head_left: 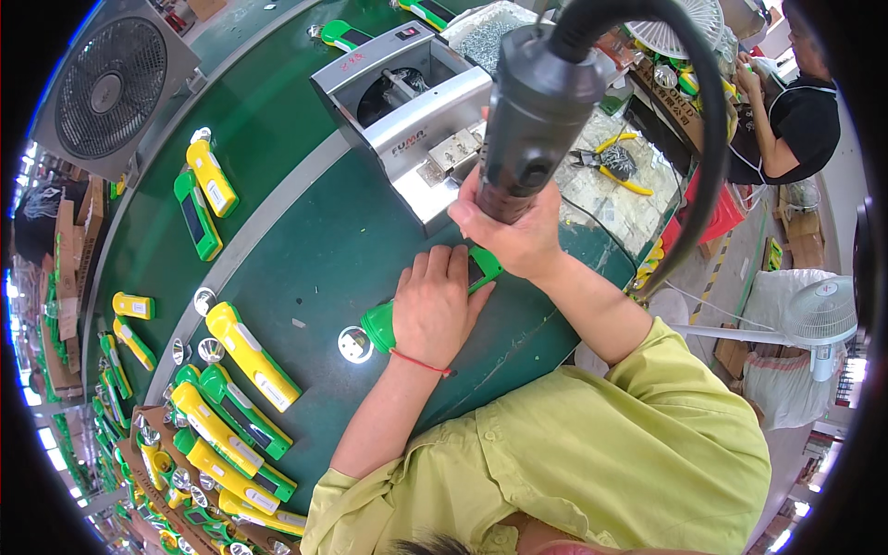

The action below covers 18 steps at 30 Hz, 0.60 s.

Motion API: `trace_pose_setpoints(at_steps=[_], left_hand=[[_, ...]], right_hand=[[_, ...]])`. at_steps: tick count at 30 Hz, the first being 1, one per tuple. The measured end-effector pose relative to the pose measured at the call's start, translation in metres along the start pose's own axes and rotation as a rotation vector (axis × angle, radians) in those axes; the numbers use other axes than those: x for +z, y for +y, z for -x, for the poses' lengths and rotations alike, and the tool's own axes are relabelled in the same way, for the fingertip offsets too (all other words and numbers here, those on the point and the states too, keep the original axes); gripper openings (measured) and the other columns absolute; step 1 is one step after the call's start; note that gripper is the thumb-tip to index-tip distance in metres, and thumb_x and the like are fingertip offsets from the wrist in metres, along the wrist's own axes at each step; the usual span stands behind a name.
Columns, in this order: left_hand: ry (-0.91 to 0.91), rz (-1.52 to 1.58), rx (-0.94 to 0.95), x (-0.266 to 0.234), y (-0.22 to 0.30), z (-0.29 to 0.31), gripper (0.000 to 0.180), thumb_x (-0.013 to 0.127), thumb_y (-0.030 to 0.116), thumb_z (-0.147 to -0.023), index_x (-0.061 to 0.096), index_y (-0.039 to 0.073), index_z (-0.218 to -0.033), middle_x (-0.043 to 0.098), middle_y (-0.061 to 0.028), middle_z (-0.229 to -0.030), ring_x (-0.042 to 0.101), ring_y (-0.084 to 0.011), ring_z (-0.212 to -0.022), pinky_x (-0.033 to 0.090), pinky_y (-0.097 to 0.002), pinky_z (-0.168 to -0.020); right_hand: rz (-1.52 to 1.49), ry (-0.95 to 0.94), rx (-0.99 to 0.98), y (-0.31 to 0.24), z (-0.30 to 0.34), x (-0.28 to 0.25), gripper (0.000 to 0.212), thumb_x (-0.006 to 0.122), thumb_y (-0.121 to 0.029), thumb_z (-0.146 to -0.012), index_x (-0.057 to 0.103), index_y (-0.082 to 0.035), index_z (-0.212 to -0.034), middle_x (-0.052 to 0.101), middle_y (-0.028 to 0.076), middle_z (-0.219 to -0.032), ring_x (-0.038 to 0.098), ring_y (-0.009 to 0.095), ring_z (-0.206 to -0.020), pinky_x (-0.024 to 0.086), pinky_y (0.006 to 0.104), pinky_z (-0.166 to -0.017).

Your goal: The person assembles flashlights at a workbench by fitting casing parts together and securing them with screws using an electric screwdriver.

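Note:
A dark electric screwdriver (pixel 536 120) with a thick black cable is gripped near its lower end by my right hand (pixel 520 227). Its tip is hidden behind that hand, so I cannot tell whether it touches anything. Directly below, my left hand (pixel 432 301) lies over a green flashlight housing (pixel 377 326), fingers curled on it and holding it against the green table. A shiny round reflector (pixel 353 345) shows at the housing's left end. Beyond my hands stands a grey metal screw feeder (pixel 407 125) with an open top.
Yellow and green flashlights (pixel 248 356) lie to the left, several crowded at lower left. Yellow-handled pliers (pixel 618 168) rest right of the feeder, near a tray of screws (pixel 490 37). A box fan (pixel 111 92) stands far left. A co-worker (pixel 795 120) works at far right.

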<state>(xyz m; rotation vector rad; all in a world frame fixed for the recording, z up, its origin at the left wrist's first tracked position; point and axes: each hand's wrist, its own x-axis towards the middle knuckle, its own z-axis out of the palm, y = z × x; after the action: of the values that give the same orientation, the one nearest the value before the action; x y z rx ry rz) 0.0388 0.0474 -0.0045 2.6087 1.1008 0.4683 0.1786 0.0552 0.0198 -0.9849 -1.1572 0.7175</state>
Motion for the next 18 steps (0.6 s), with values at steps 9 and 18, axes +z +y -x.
trace_pose_setpoints(at_steps=[9,18], left_hand=[[0.003,-0.009,0.034,-0.002,0.002,0.001,0.045,0.072,0.032,-0.069,0.057,0.003,-0.1,0.053,-0.0062,-0.086,0.055,-0.0218,-0.079,0.045,-0.0338,-0.067],[0.203,0.098,0.102,-0.018,0.006,-0.005,0.056,0.078,0.038,-0.06,0.059,0.006,-0.102,0.06,-0.0091,-0.101,0.058,-0.0259,-0.09,0.044,-0.0363,-0.075]], right_hand=[[-0.157,0.019,0.042,0.005,0.007,-0.002,0.078,0.059,0.008,-0.074,0.016,0.001,-0.139,0.056,0.009,-0.07,0.054,0.013,-0.054,0.046,0.0248,-0.051],[-0.269,0.173,-0.304,-0.029,-0.046,-0.007,0.026,0.065,0.007,-0.074,0.051,0.001,-0.094,0.058,0.004,-0.07,0.056,0.008,-0.059,0.045,0.022,-0.052]])
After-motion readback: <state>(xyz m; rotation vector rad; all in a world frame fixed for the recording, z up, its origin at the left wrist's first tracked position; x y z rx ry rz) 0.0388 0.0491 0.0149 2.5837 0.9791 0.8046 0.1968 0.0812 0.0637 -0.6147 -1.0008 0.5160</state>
